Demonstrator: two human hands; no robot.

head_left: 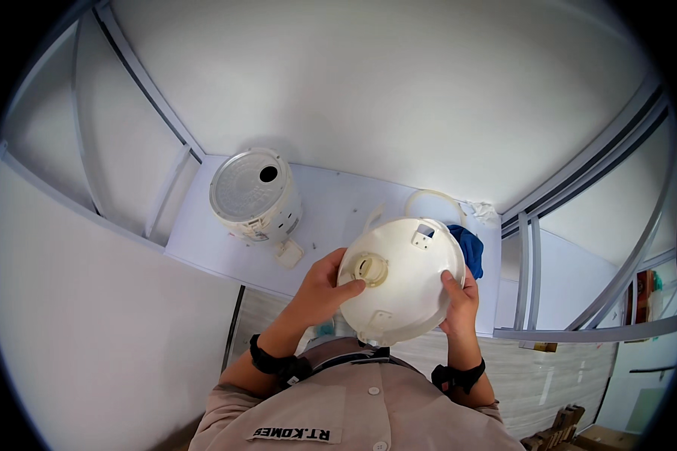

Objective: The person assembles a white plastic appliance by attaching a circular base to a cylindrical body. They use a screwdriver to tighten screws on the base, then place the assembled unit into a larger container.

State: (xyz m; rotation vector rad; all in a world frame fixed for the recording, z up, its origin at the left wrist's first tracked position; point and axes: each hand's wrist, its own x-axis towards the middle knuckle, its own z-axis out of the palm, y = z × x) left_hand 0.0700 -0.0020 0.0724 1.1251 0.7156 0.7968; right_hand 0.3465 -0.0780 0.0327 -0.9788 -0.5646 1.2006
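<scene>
A round white plastic cover, shallow and dome-like, is held up in front of my chest over the table's near edge. It carries a raised cream ring fitting and small brackets. My left hand grips the left rim, its thumb lying against the ring fitting. On the opposite rim my right hand has hold, thumb on the upper face and fingers mostly hidden behind. A white drum with a black hole in its top stands on the table at the left, apart from both hands.
Behind the cover, on the white table, lie a blue cloth, a curved cream tube and crumpled white tissue. A small white plastic piece sits beside the drum. Metal frames border the table at both sides.
</scene>
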